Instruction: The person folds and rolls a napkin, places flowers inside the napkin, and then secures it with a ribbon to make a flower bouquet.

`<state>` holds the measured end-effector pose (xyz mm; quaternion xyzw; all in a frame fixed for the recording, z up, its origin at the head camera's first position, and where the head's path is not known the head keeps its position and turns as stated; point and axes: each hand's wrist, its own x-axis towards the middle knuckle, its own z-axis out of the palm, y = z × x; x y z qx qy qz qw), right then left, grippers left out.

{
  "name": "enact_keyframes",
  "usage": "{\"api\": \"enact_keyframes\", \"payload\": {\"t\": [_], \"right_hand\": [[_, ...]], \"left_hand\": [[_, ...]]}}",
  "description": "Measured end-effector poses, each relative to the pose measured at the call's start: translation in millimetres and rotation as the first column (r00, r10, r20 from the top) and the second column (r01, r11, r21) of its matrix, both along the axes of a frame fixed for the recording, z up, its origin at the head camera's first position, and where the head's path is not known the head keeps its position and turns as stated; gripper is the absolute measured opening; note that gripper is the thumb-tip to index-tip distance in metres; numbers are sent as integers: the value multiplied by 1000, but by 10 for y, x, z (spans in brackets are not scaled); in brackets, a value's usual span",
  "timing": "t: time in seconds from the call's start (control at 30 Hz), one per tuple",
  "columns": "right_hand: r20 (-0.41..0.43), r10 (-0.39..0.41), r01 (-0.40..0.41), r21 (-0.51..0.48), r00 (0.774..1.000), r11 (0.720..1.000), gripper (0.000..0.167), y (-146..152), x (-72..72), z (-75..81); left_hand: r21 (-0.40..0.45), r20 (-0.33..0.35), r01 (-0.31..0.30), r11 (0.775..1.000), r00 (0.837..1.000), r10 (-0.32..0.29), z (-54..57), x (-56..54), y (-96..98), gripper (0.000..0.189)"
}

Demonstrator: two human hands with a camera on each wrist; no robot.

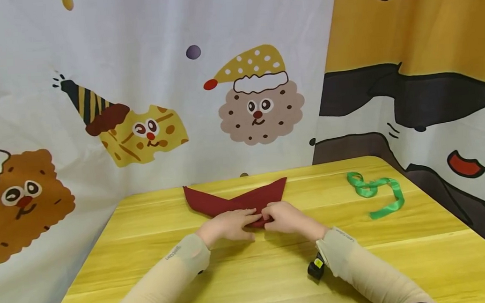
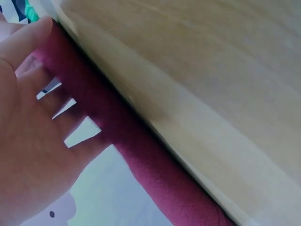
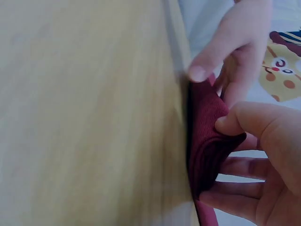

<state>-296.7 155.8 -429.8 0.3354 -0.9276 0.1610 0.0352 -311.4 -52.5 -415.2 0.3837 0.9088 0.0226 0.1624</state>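
Note:
A dark red cloth [image 1: 252, 200], folded into a V with two pointed ends away from me, lies on the table in the head view. My left hand [image 1: 229, 223] rests on its near left part, fingers extended. The left wrist view has the spread fingers against the long folded edge of the cloth [image 2: 127, 122]. At the near point, my right hand [image 1: 284, 217] pinches the cloth. Its thumb presses on the stacked folds [image 3: 211, 141] in the right wrist view, with the fingers spread along their other side. The left thumb touches the same bundle just beyond.
A curled green ribbon [image 1: 373, 189] lies on the right of the yellow wood-grain table [image 1: 251, 282]. Behind the table's far edge hangs a white curtain [image 1: 167, 44] with cartoon prints. A black strap piece [image 1: 316, 268] hangs by the right wrist.

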Motion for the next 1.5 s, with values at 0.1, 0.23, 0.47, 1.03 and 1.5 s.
{"api": "enact_keyframes", "payload": {"t": [0.1,0.23,0.47,1.03,1.5], "right_hand": [[84,3,2,-63,996,998,17,25,4,28],[190,34,-8,-134,981,991,17,53,4,65],[261,68,-12,-210,963,978,15,59,0,103],[252,62,-26,-143,966,989,32,-18,-3,97],[260,-51,78,-94,964,993,13,-66,-20,157]], "left_hand": [[-5,-54,19,1000,998,-19,-3,5,16,66],[9,-145,36,999,989,-35,-15,5,31,57],[76,-193,55,996,980,-40,23,-55,71,33],[63,-111,8,998,994,-1,105,-71,91,21],[67,-82,-4,998,997,9,149,-95,101,10]]}}
